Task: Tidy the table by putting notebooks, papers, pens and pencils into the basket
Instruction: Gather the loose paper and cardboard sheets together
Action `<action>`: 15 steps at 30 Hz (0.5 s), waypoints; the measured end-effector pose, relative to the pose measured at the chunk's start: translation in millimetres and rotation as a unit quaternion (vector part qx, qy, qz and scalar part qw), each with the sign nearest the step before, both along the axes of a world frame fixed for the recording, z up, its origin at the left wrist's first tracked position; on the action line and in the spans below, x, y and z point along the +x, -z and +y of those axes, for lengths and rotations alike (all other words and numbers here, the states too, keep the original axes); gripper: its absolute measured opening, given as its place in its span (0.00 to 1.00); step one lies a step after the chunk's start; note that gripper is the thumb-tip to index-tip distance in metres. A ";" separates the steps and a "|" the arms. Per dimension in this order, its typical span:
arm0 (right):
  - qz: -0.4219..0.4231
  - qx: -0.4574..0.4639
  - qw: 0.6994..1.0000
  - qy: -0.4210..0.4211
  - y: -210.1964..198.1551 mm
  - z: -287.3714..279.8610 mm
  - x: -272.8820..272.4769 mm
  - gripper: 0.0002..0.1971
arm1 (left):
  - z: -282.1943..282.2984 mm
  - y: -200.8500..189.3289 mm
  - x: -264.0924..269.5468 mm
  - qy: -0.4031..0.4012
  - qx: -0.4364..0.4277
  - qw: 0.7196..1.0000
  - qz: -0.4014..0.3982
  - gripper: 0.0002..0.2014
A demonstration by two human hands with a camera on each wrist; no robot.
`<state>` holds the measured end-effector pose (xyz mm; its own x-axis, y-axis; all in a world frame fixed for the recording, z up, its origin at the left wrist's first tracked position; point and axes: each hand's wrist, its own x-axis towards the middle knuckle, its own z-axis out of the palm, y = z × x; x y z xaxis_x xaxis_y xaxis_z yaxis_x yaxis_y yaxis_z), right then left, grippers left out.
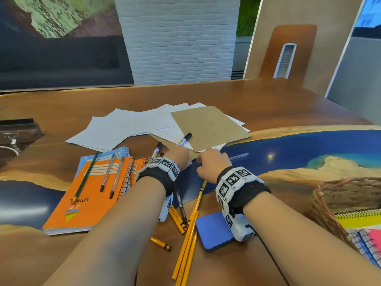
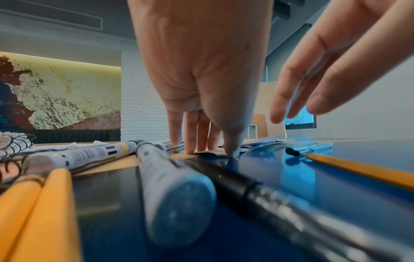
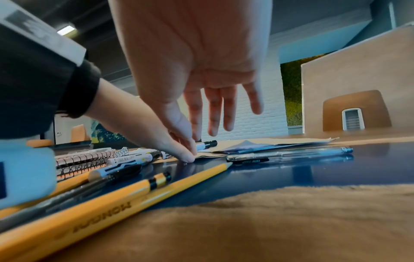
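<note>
My left hand point(image 1: 179, 156) point(image 2: 212, 148) has straight fingers, tips down on the near edge of a brown card sheet point(image 1: 208, 126) point(image 3: 268, 141), thumb touching the table at that edge. My right hand point(image 1: 212, 162) point(image 3: 208, 127) hovers just beside it with fingers hanging straight, holding nothing. White papers point(image 1: 123, 129) fan out under the card. Two markers point(image 1: 183, 139) point(image 2: 89, 156) lie by the left hand. A clear pen point(image 1: 239, 156) point(image 3: 291, 154) lies right of the hands. Yellow pencils point(image 1: 189, 223) point(image 3: 112, 200) lie under my wrists. The wicker basket point(image 1: 329, 199) is at the right.
An orange spiral notebook point(image 1: 88, 193) lies at the left with two pens and a green pencil on it, over a blue one. A blue foam pad point(image 1: 214, 230) lies near my right wrist. Spiral notebooks point(image 1: 358, 219) lie in the basket. A dark box point(image 1: 18, 129) stands far left.
</note>
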<state>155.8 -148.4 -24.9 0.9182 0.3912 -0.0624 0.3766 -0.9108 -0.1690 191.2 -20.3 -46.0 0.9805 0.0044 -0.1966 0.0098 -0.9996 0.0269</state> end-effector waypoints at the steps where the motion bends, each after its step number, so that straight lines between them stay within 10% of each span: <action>1: 0.002 0.005 1.000 -0.001 0.1 0.6 -0.8 0.18 | 1.1 0.3 0.8 0.005 0.003 1.000 -0.004 0.19; 15: 0.008 0.022 0.999 0.028 0.8 -5.4 2.1 0.17 | 2.2 -1.1 5.5 0.000 -0.052 0.995 -0.089 0.13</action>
